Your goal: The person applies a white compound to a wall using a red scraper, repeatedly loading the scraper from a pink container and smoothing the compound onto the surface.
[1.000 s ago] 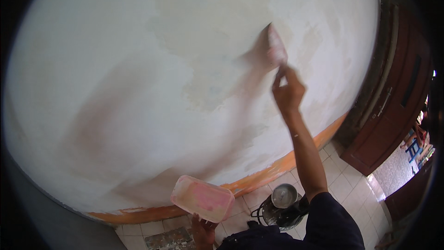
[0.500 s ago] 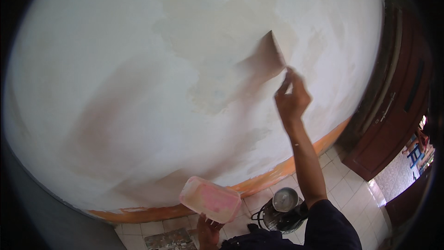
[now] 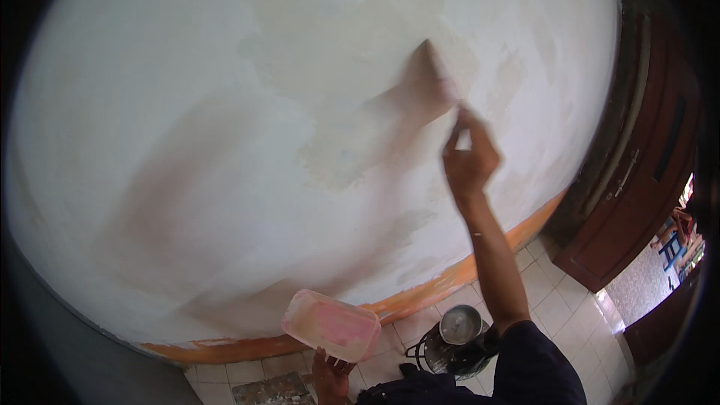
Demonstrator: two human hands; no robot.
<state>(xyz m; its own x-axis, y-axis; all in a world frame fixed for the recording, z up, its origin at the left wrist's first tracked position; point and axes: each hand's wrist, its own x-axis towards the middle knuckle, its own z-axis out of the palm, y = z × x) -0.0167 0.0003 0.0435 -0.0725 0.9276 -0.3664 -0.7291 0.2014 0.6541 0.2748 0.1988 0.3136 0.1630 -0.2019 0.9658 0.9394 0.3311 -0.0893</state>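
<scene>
Head view shows the right hand (image 3: 471, 156) pinching a spreading blade (image 3: 448, 88) just beyond its fingertips (best drawn with steady, even pressure), while the left hand (image 3: 331, 376) grasps a pink-smeared tray (image 3: 337, 326).

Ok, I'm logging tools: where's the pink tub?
In the head view, the pink tub is at lower centre, held by the left hand, left of the round container.

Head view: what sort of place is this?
Probably a room being refinished, perhaps in a house: a patchy pale wall with a rough orange strip along its foot, a tiled floor and a brown door.
</scene>
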